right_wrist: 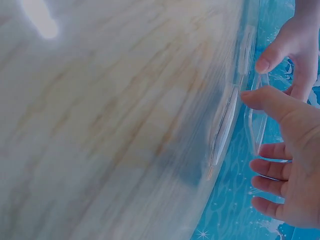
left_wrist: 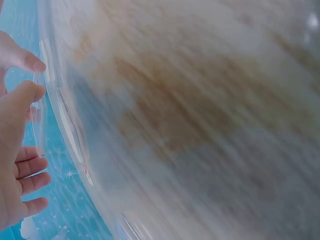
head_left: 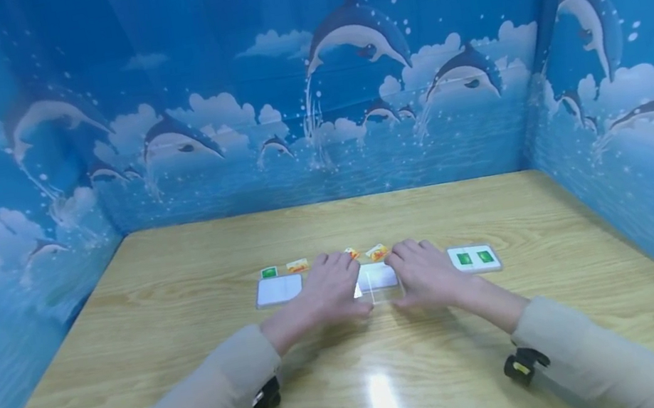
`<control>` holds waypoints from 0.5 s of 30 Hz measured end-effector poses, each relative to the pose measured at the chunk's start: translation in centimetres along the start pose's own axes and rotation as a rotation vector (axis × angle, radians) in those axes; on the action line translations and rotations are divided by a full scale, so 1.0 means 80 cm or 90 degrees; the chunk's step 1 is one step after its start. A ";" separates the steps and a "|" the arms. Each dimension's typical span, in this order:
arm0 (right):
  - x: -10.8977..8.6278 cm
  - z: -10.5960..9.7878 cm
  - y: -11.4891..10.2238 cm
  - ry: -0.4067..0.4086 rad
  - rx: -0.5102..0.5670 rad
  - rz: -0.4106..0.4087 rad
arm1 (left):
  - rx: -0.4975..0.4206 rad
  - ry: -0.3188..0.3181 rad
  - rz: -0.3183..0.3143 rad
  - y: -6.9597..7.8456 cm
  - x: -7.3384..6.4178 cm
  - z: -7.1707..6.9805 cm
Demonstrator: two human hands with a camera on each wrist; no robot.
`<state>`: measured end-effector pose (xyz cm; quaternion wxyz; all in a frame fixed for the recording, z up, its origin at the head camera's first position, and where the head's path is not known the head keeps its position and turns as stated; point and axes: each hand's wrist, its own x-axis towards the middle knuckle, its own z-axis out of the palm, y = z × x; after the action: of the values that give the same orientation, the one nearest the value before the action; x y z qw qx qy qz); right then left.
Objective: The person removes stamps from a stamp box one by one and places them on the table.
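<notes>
Tabletop [head_left: 330,225] — clear case [right_wrist: 257,122] (long axis crosswise)

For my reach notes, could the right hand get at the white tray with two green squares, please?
Probably not yet: though the white tray lies close, the right hand holds a clear plastic piece.

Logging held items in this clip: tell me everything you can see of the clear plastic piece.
The clear plastic piece looks thin, colourless and see-through, with straight, glinting edges. The left hand and right hand grip opposite sides, hiding parts of it. It is held up off the table; its tilt is hard to tell.
</notes>
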<state>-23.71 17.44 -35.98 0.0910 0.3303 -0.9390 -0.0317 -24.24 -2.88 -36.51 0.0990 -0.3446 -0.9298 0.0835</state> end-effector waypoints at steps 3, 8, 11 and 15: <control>0.002 -0.001 0.001 0.005 0.009 0.010 | 0.005 0.002 -0.010 -0.002 0.003 0.002; 0.003 -0.002 0.002 0.004 0.031 0.021 | 0.003 0.005 -0.019 -0.006 0.006 0.003; 0.002 -0.002 0.003 0.008 0.034 0.021 | 0.007 0.005 -0.019 -0.008 0.008 0.004; 0.003 0.000 0.004 0.019 0.035 0.023 | 0.008 -0.001 -0.027 -0.010 0.010 0.005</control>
<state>-24.11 17.52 -35.90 0.0964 0.3163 -0.9438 0.0008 -25.42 -2.98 -36.59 0.1021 -0.3241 -0.9364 0.0877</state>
